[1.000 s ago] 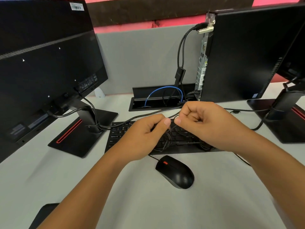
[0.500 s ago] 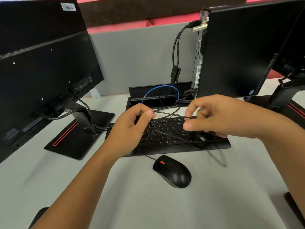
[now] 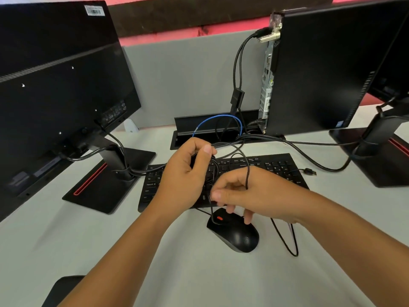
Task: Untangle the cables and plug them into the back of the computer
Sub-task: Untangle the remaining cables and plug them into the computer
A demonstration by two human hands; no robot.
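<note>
The 2 hands are working on the tangle over the keyboard (image 3: 276,167). The left hand (image 3: 188,171) is gripping the black cables (image 3: 241,156), and the right hand (image 3: 250,193) is pinching 1 strand. Next, I think, they need to pull the plug (image 3: 309,172) free toward the computer (image 3: 314,69). The desk slot (image 3: 177,138) is holding a blue cable (image 3: 221,117).

both forearms reach in from the bottom edge, hands close together at centre. left hand (image 3: 188,171) raised a bit higher, fingers curled, thumb up top, gripping a bunch of thin black cables (image 3: 240,161). right hand (image 3: 250,193) lower, just beside the left, back of hand up, thumb and forefinger pinching one cable, other fingers hanging down loosely spread.
</note>
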